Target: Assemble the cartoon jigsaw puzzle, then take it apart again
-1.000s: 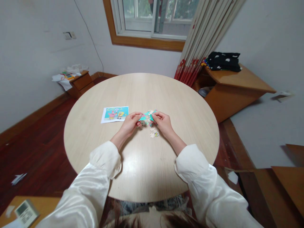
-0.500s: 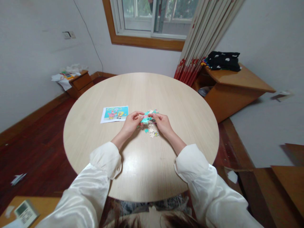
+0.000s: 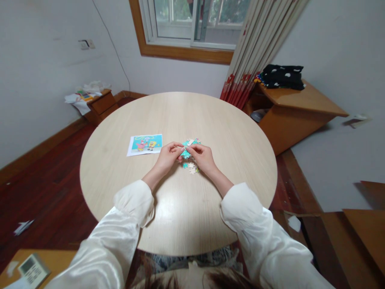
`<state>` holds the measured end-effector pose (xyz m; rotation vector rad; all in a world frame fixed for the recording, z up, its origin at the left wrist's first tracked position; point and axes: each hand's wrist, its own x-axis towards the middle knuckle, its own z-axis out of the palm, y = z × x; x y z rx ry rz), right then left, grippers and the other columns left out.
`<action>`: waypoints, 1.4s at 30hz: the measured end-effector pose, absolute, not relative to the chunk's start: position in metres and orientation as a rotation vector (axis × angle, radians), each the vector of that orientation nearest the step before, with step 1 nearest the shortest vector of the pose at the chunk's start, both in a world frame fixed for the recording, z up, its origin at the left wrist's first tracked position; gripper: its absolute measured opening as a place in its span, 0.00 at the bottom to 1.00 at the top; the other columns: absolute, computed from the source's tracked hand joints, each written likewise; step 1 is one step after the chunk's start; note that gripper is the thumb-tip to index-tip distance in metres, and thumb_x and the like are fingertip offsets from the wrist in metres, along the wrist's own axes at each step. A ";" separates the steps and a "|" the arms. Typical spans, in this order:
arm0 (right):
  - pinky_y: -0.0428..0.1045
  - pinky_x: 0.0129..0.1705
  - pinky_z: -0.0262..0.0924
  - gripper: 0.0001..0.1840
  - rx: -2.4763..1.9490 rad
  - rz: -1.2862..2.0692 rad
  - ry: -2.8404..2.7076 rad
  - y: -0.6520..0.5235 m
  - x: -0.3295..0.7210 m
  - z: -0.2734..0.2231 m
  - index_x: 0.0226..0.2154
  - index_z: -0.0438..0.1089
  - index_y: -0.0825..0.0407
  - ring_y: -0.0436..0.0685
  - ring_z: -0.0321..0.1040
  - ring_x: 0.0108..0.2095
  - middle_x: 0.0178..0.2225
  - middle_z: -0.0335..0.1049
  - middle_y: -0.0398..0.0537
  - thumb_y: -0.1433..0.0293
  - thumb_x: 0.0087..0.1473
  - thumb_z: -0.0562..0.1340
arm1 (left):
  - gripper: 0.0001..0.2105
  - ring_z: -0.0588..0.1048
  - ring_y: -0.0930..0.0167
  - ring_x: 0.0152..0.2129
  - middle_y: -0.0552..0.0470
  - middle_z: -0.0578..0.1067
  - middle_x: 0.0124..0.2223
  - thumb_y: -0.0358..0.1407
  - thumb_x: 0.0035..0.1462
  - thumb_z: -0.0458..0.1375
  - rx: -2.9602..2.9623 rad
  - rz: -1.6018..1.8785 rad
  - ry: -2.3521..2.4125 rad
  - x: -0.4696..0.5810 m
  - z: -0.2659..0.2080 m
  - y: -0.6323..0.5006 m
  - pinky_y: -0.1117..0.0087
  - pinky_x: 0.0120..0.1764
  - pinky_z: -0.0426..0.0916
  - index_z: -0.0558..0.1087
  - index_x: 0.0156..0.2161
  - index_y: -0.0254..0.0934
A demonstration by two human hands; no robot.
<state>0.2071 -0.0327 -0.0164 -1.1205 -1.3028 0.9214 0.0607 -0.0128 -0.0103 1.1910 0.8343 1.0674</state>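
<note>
Teal puzzle piece [image 3: 185, 153] sits pinched between left hand [image 3: 168, 156] and right hand [image 3: 202, 157], just above the worktop [image 3: 180, 208] centre; loose pieces [image 3: 192, 168] beside it, picture [image 3: 144, 144] left, edges far off.

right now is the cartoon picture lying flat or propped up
Flat. The cartoon picture lies face up on the round table, all four edges down, left of the left hand; neither hand touches it.

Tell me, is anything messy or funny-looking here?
On the round table nothing is spilled; loose puzzle pieces lie by the hands. The mess is elsewhere: crumpled papers spill over a small cabinet by the left wall, and a scrap of paper lies on the floor.
</note>
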 end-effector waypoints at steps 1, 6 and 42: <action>0.51 0.37 0.62 0.16 -1.124 0.911 -1.304 -0.033 0.207 -0.016 0.23 0.72 0.50 0.53 0.67 0.29 0.26 0.73 0.44 0.54 0.44 0.66 | 0.17 0.66 0.78 0.14 0.60 0.68 0.18 0.41 0.41 0.69 1.152 1.053 0.828 0.060 -0.010 -0.013 0.76 0.21 0.62 0.70 0.33 0.34; 0.50 0.35 0.62 0.17 -1.160 0.861 -1.312 -0.033 0.207 -0.018 0.24 0.72 0.50 0.53 0.66 0.28 0.26 0.73 0.45 0.53 0.44 0.65 | 0.13 0.65 0.78 0.14 0.59 0.67 0.18 0.37 0.41 0.68 1.095 1.003 0.839 0.059 -0.010 -0.012 0.75 0.20 0.62 0.70 0.30 0.34; 0.49 0.34 0.61 0.12 -1.164 0.395 -1.722 -0.039 0.207 -0.022 0.32 0.75 0.50 0.53 0.68 0.30 0.31 0.76 0.47 0.64 0.58 0.58 | 0.03 0.74 0.72 0.21 0.54 0.75 0.24 0.26 0.43 0.57 1.210 1.036 0.981 0.073 -0.018 -0.015 0.69 0.31 0.72 0.73 0.26 0.32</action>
